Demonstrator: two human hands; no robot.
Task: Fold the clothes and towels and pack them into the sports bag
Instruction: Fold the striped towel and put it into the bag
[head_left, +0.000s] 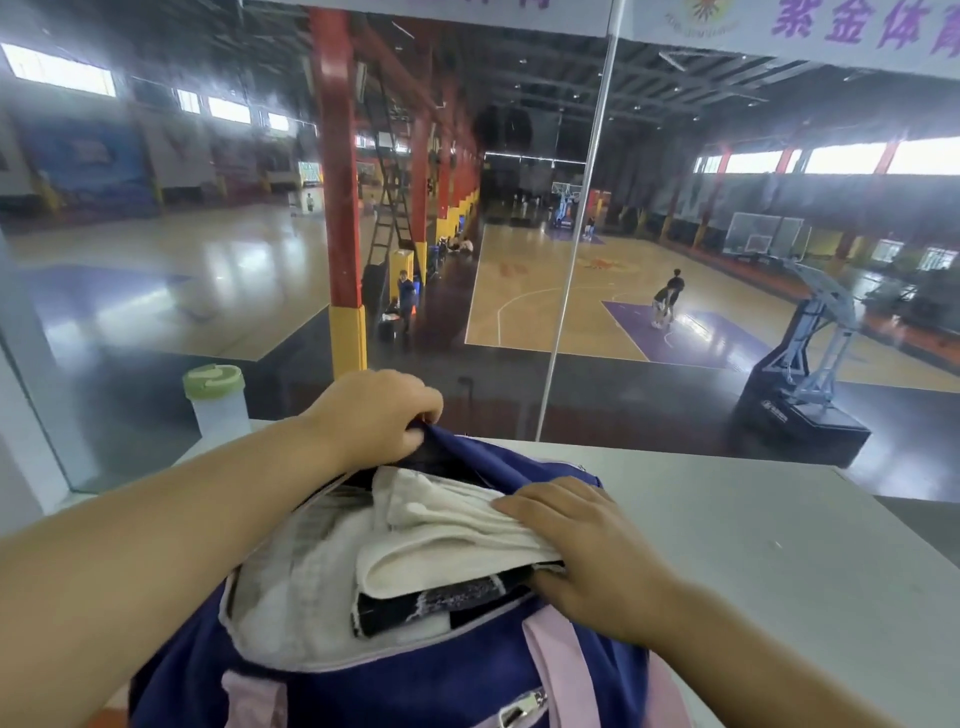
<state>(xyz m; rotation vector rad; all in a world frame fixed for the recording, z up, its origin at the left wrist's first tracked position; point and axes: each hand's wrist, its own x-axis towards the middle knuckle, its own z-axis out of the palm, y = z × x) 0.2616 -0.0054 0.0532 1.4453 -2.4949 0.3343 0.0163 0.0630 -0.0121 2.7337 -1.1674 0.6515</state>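
left hand (379, 415) pinched soft navy sports bag (415, 675) by far rim | right hand (587, 551) gripped ribbed white towel (457, 540) inside bag, thumb beneath | bag on smooth white table (753, 519), open tabletop rightward

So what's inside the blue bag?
A folded white towel lies on top, held by the right hand. Under it peeks a black patterned cloth, and a whitish cloth lies beside them. Anything deeper in the blue bag is covered and cannot be seen.
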